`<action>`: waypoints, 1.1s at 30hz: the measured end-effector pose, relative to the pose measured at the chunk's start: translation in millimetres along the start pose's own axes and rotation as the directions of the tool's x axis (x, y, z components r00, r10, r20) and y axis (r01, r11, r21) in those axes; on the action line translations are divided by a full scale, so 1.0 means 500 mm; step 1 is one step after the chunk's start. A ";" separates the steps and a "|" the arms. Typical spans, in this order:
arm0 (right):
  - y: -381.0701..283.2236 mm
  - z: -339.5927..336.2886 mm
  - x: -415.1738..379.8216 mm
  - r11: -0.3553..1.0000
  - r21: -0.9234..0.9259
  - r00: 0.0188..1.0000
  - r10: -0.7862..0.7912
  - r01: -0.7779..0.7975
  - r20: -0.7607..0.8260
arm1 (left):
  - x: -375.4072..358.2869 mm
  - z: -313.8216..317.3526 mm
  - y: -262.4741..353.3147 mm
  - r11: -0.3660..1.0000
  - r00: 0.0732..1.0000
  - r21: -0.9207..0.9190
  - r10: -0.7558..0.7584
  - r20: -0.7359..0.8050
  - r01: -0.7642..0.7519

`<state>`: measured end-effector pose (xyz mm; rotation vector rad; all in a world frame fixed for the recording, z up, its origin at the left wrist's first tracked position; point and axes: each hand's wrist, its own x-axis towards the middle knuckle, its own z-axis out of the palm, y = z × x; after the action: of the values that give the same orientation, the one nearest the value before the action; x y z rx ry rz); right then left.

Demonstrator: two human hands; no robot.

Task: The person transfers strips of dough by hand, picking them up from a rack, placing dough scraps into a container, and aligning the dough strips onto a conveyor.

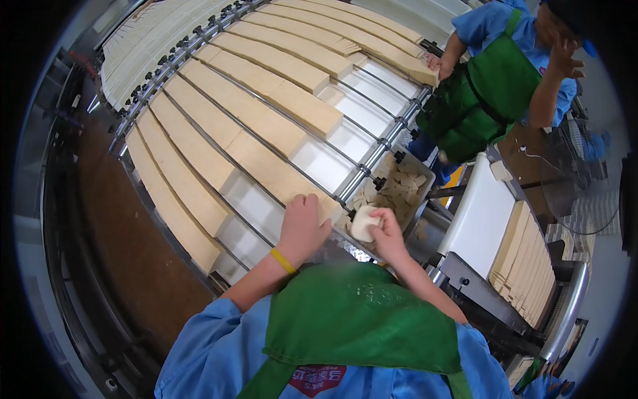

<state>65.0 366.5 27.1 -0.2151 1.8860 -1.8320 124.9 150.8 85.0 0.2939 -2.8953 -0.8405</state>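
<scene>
My right hand (387, 234) grips a pale, flat piece (363, 224) with rounded corners, possibly dough, between thumb and fingers above a bin. Close to it, my left hand (304, 229), a yellow band at its wrist, rests at the near end of a long cream-coloured strip (279, 169). Its fingers are bent over the end of that strip, and their tips are partly hidden. Several similar strips lie side by side on a white conveyor (325, 161), parted by thin metal rods.
Below my right hand, a bin (425, 174) contains broken pale scraps. A metal crossbar (364, 171) with black knobs spans the conveyor end. To the right stands a second conveyor (480, 199) carrying narrow strips. A co-worker in a green apron (475, 100) touches a far strip.
</scene>
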 end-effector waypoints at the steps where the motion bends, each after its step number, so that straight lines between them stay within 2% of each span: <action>1: -0.003 -0.029 -0.007 1.000 0.018 0.998 0.024 -0.023 -0.049 | 0.002 0.003 -0.006 1.000 1.000 -0.023 0.003 0.003 -0.003; 5: 0.070 -0.194 -0.007 0.977 -0.213 0.945 -0.057 -0.014 -0.322 | 0.003 0.012 -0.012 0.997 0.998 -0.068 0.016 -0.069 -0.021; 6: 0.108 -0.246 -0.004 0.890 -0.453 0.913 -0.144 -0.049 -0.381 | 0.003 0.013 -0.016 0.996 0.996 -0.089 0.016 -0.092 -0.024; 7: 0.135 -0.287 -0.007 0.747 -0.657 0.878 -0.243 -0.101 -0.411 | 0.000 0.011 -0.022 0.994 0.993 -0.108 0.015 -0.114 -0.027; 9: 0.107 -0.320 -0.035 0.845 -0.468 0.862 -0.017 -0.258 -0.506 | -0.013 -0.016 -0.035 0.978 0.996 -0.208 -0.003 -0.087 -0.015; 10: 0.107 -0.331 -0.046 0.902 -0.352 0.861 0.043 -0.251 -0.506 | -0.018 -0.031 -0.045 0.966 0.997 -0.259 -0.011 -0.073 -0.009; 13: 0.128 -0.356 -0.091 0.869 -0.393 0.908 0.135 -0.301 -0.397 | -0.045 -0.084 -0.112 0.756 0.980 -0.634 -0.201 0.010 0.161; 14: 0.151 -0.358 -0.106 0.862 -0.430 0.927 0.108 -0.267 -0.359 | -0.050 -0.100 -0.144 0.771 0.973 -0.612 -0.230 -0.006 0.178; 15: 0.158 -0.355 -0.117 0.845 -0.454 0.940 0.147 -0.281 -0.308 | -0.052 -0.114 -0.177 0.785 0.966 -0.589 -0.257 -0.025 0.193; 18: 0.138 -0.309 -0.137 0.813 -0.492 0.950 0.260 -0.311 -0.171 | -0.043 -0.118 -0.277 0.983 0.961 -0.173 -0.109 -0.255 0.065; 21: 0.092 -0.270 -0.134 0.795 -0.534 0.950 0.307 -0.289 -0.057 | -0.018 -0.119 -0.307 0.997 0.987 0.047 -0.058 -0.147 0.065; 22: 0.090 -0.271 -0.131 0.749 -0.611 0.952 0.304 -0.256 -0.025 | -0.013 -0.119 -0.309 0.988 0.981 0.144 -0.022 -0.194 0.051; 24: 0.086 -0.272 -0.125 0.733 -0.646 0.967 0.253 -0.210 -0.027 | -0.001 -0.119 -0.309 0.941 0.959 0.337 0.069 -0.275 0.029; 27: 0.064 -0.278 -0.129 0.734 -0.651 0.976 0.215 -0.193 -0.047 | 0.009 -0.123 -0.324 0.897 0.944 0.397 -0.062 -0.323 0.194; 28: 0.058 -0.280 -0.132 0.739 -0.646 0.977 0.206 -0.190 -0.051 | 0.009 -0.117 -0.323 0.906 0.929 0.379 -0.041 -0.368 0.190; 31: 0.068 -0.301 -0.147 0.729 -0.653 0.974 0.216 -0.205 -0.064 | 0.016 -0.100 -0.290 0.911 0.946 0.391 0.005 -0.325 0.129; 33: 0.066 -0.304 -0.166 0.755 -0.610 0.968 0.233 -0.240 -0.092 | 0.027 -0.072 -0.240 0.957 0.939 0.289 0.136 -0.315 -0.042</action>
<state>75.7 541.9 10.5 -0.1718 2.3473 -0.9951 135.7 30.1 51.1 0.2921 -2.6736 -0.3255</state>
